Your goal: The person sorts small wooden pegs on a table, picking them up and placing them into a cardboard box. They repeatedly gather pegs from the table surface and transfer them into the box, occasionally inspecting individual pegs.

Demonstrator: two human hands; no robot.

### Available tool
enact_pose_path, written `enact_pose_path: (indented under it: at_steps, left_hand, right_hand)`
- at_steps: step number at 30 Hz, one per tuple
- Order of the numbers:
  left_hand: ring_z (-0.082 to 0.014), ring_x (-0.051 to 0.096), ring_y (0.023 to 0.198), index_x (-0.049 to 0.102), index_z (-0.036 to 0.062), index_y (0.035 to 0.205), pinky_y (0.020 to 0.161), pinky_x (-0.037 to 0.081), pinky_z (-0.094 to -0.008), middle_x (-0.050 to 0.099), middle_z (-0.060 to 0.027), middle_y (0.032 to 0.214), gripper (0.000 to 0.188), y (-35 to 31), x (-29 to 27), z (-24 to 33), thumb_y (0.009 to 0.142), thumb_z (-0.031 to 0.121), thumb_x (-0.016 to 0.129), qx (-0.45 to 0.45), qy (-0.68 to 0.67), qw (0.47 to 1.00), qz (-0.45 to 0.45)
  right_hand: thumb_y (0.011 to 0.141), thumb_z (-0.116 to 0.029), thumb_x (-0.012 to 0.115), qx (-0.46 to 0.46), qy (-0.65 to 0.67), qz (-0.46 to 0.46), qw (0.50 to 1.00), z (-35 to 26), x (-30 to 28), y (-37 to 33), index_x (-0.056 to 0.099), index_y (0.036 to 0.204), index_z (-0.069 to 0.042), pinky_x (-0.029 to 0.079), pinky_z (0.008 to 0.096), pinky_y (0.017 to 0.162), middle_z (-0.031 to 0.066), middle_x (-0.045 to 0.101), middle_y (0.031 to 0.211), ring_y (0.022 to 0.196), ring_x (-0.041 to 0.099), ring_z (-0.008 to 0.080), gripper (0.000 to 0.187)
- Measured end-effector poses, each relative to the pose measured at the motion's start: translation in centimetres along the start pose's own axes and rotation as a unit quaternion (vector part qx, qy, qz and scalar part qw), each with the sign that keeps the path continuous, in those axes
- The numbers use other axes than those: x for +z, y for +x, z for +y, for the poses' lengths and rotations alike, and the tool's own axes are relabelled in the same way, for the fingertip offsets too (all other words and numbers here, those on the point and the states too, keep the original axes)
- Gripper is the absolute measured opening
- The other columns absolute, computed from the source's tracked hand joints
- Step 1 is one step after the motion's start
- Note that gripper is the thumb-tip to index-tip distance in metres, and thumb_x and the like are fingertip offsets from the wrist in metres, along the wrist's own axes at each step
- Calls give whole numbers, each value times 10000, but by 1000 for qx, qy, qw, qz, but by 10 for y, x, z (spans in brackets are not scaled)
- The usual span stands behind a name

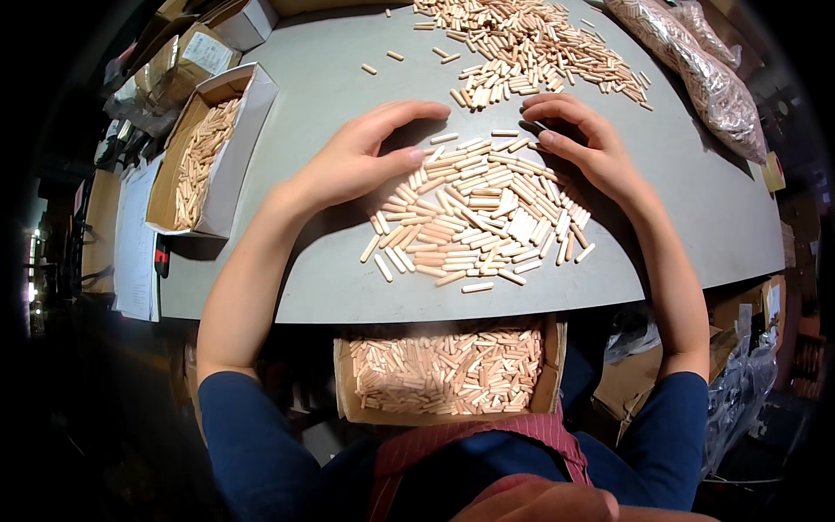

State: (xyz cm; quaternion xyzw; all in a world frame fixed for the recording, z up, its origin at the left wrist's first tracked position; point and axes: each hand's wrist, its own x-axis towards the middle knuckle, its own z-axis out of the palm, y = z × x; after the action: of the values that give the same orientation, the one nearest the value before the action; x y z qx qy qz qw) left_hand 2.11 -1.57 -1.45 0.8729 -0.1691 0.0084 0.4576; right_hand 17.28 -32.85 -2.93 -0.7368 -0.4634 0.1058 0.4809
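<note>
A spread of wooden dowel pins (487, 209) lies on the grey table in front of me. My left hand (370, 148) curves around its far left side, fingers apart, the thumb at the edge of the pins. At the far right side my right hand (591, 143) is curled in the same way, its thumb over the outermost pins. Neither hand has a pin visibly gripped. Beyond both hands lies a larger heap of the same dowel pins (531, 52).
Below the table's front edge, a cardboard box (344, 383) is full of dowel pins. A white-sided box (248, 130) with more pins stands at the left. Clear plastic bags of pins (696, 70) lie at the far right. Papers (135, 252) hang by the left edge.
</note>
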Motion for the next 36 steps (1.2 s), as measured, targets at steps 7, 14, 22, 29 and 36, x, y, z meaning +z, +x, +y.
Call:
enact_pose_path:
  at_steps: [7,14,22,29,36]
  left_hand:
    - [-254,402,1508,488,70,1562,1268,274,-388,487,-109,1593,678,-2,-15,-4,972,322,709,17,-14,996,-83]
    - [-249,462,1463,523,54,1538,1237,327,-369,549,-111,1539,609,-2,-4,-3,1031,377,626,-48,-94,993,-57]
    - [-277,444,1492,404,-22,1589,1241,315,-356,494,-173,1592,612,-38,22,17,1132,384,417,-33,-7,999,26]
    - [-405,329,1546,313,-84,1601,1277,227,-433,357,-295,1642,730,-98,37,59,1133,476,320,-35,100,994,-8]
    - [-343,436,1489,339,-81,1578,1278,275,-452,455,-282,1581,735,-124,49,71,1146,508,259,-98,-328,924,170]
  right_hand:
    - [977,-83,656,33,45,-6,998,1,-2,-2,680,1240,2,467,331,1096,86,643,1335,1242,600,191,278]
    - [1047,-85,610,50,93,21,994,16,-7,1,717,1213,-18,499,258,1012,35,686,1282,1171,630,117,209]
    - [1092,-211,589,88,227,49,969,27,-15,1,700,1303,-10,524,254,1023,58,710,1208,1076,678,120,311]
    - [1102,-240,580,66,207,53,975,35,-15,0,700,1283,-4,522,248,1013,62,711,1205,1084,669,110,321]
    - [1107,-281,570,55,172,56,982,33,-15,1,709,1290,-10,509,245,1031,70,714,1225,1111,665,112,355]
